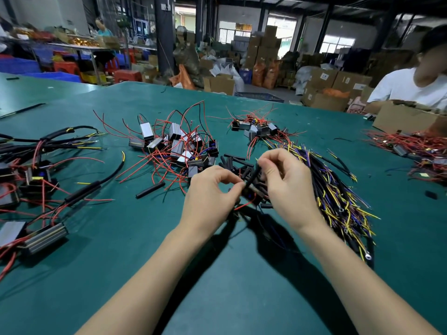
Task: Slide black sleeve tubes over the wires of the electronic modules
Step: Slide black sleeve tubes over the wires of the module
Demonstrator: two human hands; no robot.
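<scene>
Left hand point(212, 189) and right hand point(285, 180) pinched one black sleeve tube point(252, 176) at table centre, fingers clamped on it; loose tubes point(238, 158) at twelve o'clock; silver modules point(174, 143) at ten o'clock on green table point(242, 274)

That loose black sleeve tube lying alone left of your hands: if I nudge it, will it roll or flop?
The loose black sleeve tube is round and lies straight on the green table mat, so it probably rolls sideways. It looks short and thin-walled, likely very light. It keeps its shape, so probably only slightly bendy.
</scene>
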